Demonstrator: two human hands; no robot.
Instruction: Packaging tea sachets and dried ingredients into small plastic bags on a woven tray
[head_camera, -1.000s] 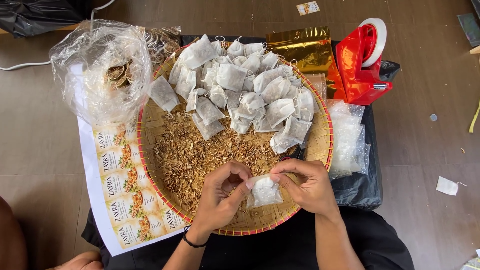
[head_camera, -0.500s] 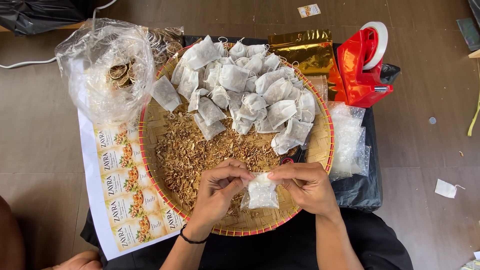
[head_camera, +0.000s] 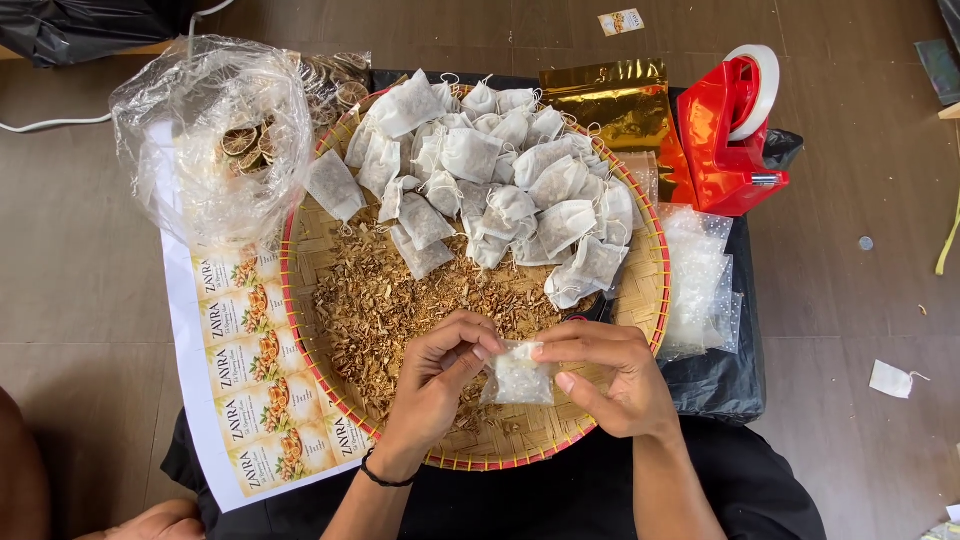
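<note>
Both hands hold one small white mesh sachet (head_camera: 520, 378) over the near part of a round woven tray (head_camera: 318, 240). My left hand (head_camera: 440, 375) pinches the sachet's top left edge, and my right hand (head_camera: 605, 372) grips its top right edge and side. Loose brown dried bits (head_camera: 385, 305) cover the tray's middle, just left of the hands. A heap of filled white sachets with strings (head_camera: 500, 175) lies across the tray's far half.
A clear plastic bag with dried slices (head_camera: 215, 140) sits far left. A sheet of printed labels (head_camera: 235, 370) lies left of the tray. Gold foil pouches (head_camera: 620, 100), a red tape dispenser (head_camera: 735, 135) and clear small bags (head_camera: 695, 280) lie right. A person's knee shows bottom left.
The sachet has been lifted slightly and pulled taut between both hands; the left fingers have shifted up onto its top edge.
</note>
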